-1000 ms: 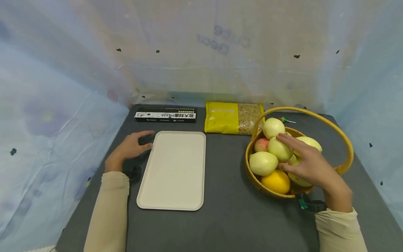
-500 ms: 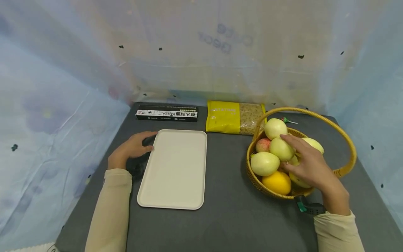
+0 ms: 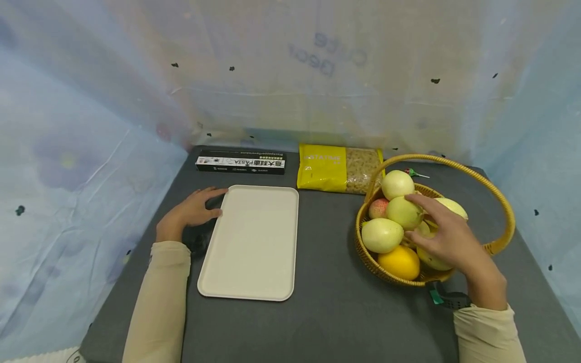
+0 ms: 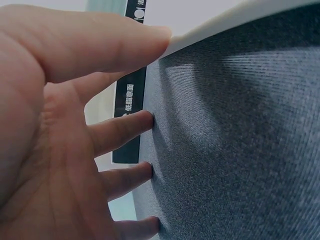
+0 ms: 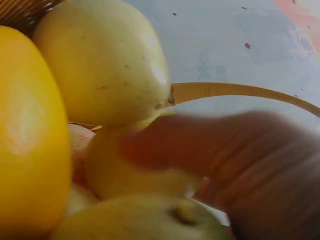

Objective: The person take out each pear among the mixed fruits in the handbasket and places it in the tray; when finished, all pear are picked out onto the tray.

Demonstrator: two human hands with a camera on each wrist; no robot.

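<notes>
Matching pale-beige long sleeves are worn on both arms, the left sleeve (image 3: 156, 302) finished at its cuff (image 3: 170, 247) with a band of soft folds. On the right sleeve (image 3: 489, 335), the cloth is gathered into deeper wrinkles toward the wrist. A black strap (image 3: 455, 300), dotted with small marks, is worn at the right wrist, where a bright green patch (image 3: 437, 296) is also displayed. At the left wrist, a dark fitting (image 3: 198, 245) is seen, its details lost in shadow. Fine creases are shown across the left hand (image 4: 60, 145) in the left wrist view.
</notes>
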